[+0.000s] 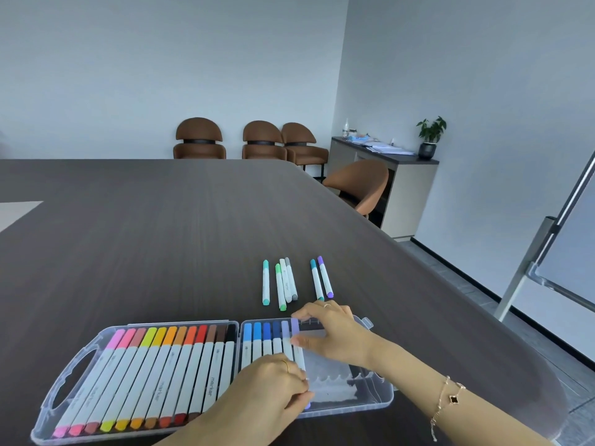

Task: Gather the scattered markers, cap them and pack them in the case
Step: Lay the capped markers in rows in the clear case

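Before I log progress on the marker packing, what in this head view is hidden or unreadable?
- Lower end of the lavender marker: covered by the left hand, so its seating is unclear.
- Right half of the case: the right hand hides part of the free slots.
- Teal marker on the table: near tip behind the right hand's fingers.
- Barrel print: mostly too small.

A: Left hand (273, 386) covered the lower ends of the blue markers (260, 341) and the purple marker (297, 349). Both forearms ran off the bottom edge.

B: Whiteboard (566, 239) was cut by the right edge. Items on the cabinet (383, 156), upper right, too small to tell.
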{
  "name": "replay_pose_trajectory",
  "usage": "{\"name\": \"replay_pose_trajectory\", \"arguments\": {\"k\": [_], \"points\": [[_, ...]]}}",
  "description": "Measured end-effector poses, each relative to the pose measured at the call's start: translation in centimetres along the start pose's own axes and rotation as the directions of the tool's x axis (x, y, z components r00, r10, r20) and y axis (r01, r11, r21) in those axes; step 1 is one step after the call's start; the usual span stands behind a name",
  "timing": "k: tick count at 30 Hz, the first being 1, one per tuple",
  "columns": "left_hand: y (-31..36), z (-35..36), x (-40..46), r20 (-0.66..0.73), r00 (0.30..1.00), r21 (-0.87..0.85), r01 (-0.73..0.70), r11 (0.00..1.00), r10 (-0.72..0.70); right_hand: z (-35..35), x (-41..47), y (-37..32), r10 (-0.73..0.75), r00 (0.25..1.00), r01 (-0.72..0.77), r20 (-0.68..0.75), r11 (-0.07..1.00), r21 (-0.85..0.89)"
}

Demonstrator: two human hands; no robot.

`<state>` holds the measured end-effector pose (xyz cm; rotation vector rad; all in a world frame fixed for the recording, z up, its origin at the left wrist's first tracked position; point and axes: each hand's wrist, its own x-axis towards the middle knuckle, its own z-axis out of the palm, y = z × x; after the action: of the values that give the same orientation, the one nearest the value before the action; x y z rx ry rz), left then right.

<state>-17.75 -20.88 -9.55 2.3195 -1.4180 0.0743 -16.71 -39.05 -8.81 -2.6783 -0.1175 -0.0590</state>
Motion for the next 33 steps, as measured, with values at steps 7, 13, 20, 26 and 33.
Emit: {"name": "replay_pose_trajectory", "arguments": {"k": [7, 13, 20, 26, 33], "points": [[0.1, -0.4, -0.3, 0.009, 1.0, 0.079, 0.027, 0.997, -0.028, -0.1, 0.2, 0.4, -0.026, 0.999, 0.027, 0.033, 0.999, -0.034], [-0.3, 0.4, -0.5, -0.031, 0.999, 0.111, -0.007, 0.994, 0.01, 0.7, -0.9, 1.2, -0.102, 0.995, 0.096, -0.015, 0.971, -0.22], [-1.4, -2.9, 4.5, -0.036, 0.995, -0.006, 0.092, 0.996, -0.092, -3.8, 3.1, 5.7, -0.069, 0.957, 0.075, -0.283, 0.997, 0.009], [-4.1, -1.5, 14.1, -0.057, 0.993, 0.084, 0.108, 0.991, -0.104, -7.4, 8.6, 10.5, 0.265, 0.963, -0.264, -0.058, 0.964, 0.016], [-5.3, 1.5, 16.6, 0.012, 0.998, 0.329, 0.059, 0.943, -0.066, -6.4, 13.3, 11.7, 0.285, 0.957, -0.289, 0.052, 0.954, 0.084]]}}
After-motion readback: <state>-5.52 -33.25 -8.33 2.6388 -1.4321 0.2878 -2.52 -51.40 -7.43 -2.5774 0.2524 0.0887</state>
